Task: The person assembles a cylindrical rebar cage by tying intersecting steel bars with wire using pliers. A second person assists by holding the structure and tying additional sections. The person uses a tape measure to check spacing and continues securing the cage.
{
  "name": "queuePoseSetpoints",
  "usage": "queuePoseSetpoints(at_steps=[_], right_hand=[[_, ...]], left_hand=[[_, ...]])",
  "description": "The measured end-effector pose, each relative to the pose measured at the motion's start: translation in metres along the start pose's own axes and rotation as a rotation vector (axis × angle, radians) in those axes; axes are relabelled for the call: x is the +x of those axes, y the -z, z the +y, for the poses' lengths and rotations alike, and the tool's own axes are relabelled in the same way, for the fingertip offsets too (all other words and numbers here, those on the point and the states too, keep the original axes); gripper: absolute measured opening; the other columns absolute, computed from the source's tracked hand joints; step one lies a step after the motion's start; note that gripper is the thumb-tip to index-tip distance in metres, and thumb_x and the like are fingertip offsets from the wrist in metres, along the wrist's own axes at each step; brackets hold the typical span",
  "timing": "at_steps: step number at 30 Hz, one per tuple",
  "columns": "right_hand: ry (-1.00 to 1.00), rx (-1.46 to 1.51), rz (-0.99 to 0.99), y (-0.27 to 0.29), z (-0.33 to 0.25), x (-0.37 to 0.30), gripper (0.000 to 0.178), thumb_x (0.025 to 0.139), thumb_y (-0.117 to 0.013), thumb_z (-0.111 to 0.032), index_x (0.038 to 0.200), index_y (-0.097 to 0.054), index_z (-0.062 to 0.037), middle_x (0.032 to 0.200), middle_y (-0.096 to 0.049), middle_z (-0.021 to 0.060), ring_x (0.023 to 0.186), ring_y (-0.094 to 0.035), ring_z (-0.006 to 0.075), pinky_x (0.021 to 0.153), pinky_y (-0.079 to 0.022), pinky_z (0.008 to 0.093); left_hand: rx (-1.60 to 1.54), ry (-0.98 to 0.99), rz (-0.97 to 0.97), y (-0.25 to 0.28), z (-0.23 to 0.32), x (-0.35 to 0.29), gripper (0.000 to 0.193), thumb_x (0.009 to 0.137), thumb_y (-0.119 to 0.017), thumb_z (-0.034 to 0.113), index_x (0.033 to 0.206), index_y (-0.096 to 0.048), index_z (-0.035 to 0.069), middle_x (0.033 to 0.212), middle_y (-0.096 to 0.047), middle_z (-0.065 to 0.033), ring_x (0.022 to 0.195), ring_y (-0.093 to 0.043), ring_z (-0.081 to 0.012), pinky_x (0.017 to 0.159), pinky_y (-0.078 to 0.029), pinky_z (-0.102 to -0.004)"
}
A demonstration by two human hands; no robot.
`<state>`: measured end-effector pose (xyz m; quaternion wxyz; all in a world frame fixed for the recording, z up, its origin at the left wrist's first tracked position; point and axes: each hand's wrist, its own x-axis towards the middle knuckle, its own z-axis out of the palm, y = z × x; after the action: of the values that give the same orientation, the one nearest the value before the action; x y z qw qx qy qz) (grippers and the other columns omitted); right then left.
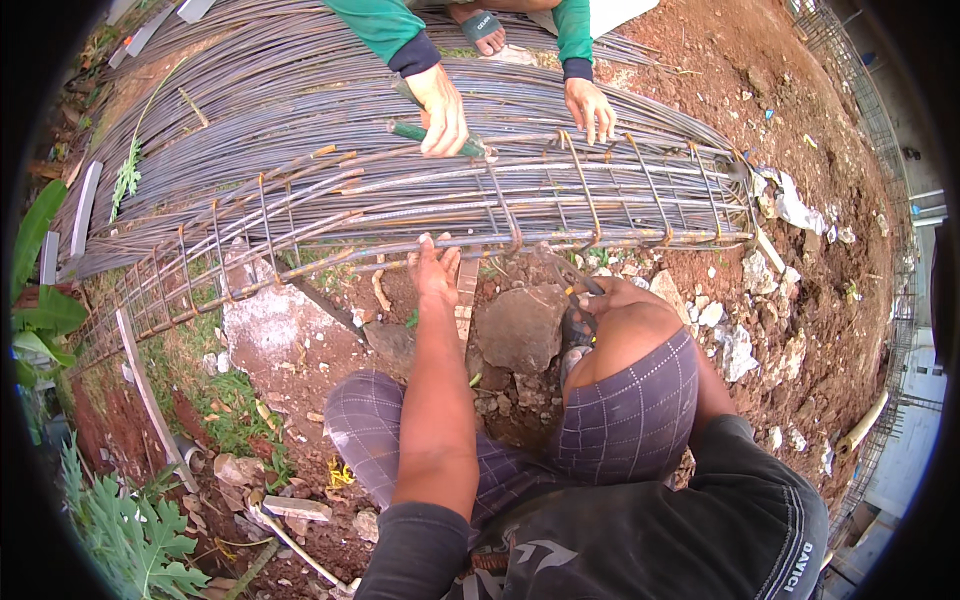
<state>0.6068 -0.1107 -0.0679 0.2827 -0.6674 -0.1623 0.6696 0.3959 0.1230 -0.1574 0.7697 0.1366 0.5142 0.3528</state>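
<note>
A long rebar cage (625, 238), made of rusty bars with square stirrups, lies across in front of me. My left hand (435, 272) is closed around its near lower bar from below, fingertips over the steel. To the right, my right hand (598, 292) grips pincers (572, 276), their jaws up against the same bar near a stirrup. My bent knee partly hides that hand. Opposite me, a co-worker in green sleeves holds green-handled pliers (430, 136) at the far bar; their other hand (591, 108) is at the cage, farther right.
Beyond and beneath the cage lies a wide bundle of loose rebar (300, 100). Close to my feet sit a large stone (518, 328) and a pale flat slab (265, 325). Rubble and reddish soil spread to the right; a wooden strip (150, 395) and plants stand left.
</note>
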Motion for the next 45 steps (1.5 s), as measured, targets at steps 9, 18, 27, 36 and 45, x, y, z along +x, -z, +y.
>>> queuePoseSetpoints(at_steps=[9,18,27,36,45], right_hand=[[-0.150,-0.761,0.015,0.010,-0.031,-0.018,0.064,0.087,-0.057,-0.018,0.145,-0.030,-0.0147,0.122,-0.056,0.0262,0.114,-0.057,0.0357,0.087,-0.052,0.0427],[0.114,0.714,-0.051,-0.012,0.033,-0.027,0.064,0.088,-0.056,-0.018,0.146,-0.029,-0.0158,0.126,-0.053,0.0264,0.116,-0.055,0.0366,0.090,-0.051,0.0448],[0.314,1.129,-0.184,-0.029,0.048,-0.022,0.065,0.089,-0.056,-0.019,0.147,-0.027,-0.0170,0.129,-0.051,0.0266,0.119,-0.053,0.0375,0.093,-0.050,0.0469],[0.387,1.293,-0.254,-0.041,0.057,-0.017,0.065,0.090,-0.055,-0.019,0.148,-0.026,-0.0181,0.132,-0.048,0.0267,0.121,-0.051,0.0384,0.096,-0.049,0.0490],[0.420,1.365,-0.170,-0.070,0.040,-0.004,0.066,0.094,-0.051,-0.020,0.148,-0.015,-0.0268,0.144,-0.036,0.0231,0.131,-0.040,0.0383,0.106,-0.038,0.0583]], left_hand=[[0.064,0.051,-0.055,0.009,0.001,-0.001,0.045,0.099,-0.050,0.029,0.134,-0.036,0.005,0.125,-0.057,-0.0134,0.112,-0.057,-0.0296,0.099,-0.045,-0.0420],[0.065,0.047,-0.081,0.013,0.000,0.001,0.053,0.098,-0.052,0.034,0.138,-0.032,0.005,0.129,-0.055,-0.0139,0.118,-0.054,-0.0306,0.101,-0.043,-0.0412],[0.077,0.022,0.024,0.016,0.002,0.005,0.046,0.099,-0.047,0.034,0.136,-0.039,0.007,0.133,-0.051,-0.0108,0.121,-0.051,-0.0288,0.101,-0.042,-0.0398],[0.144,0.032,-0.025,0.016,0.006,-0.002,0.043,0.102,-0.042,0.032,0.137,-0.037,0.009,0.133,-0.052,-0.0097,0.120,-0.052,-0.0272,0.099,-0.043,-0.0395],[0.157,0.046,-0.030,0.019,0.004,-0.006,0.048,0.101,-0.043,0.032,0.140,-0.031,0.008,0.136,-0.050,-0.0107,0.122,-0.051,-0.0282,0.103,-0.040,-0.0398]])
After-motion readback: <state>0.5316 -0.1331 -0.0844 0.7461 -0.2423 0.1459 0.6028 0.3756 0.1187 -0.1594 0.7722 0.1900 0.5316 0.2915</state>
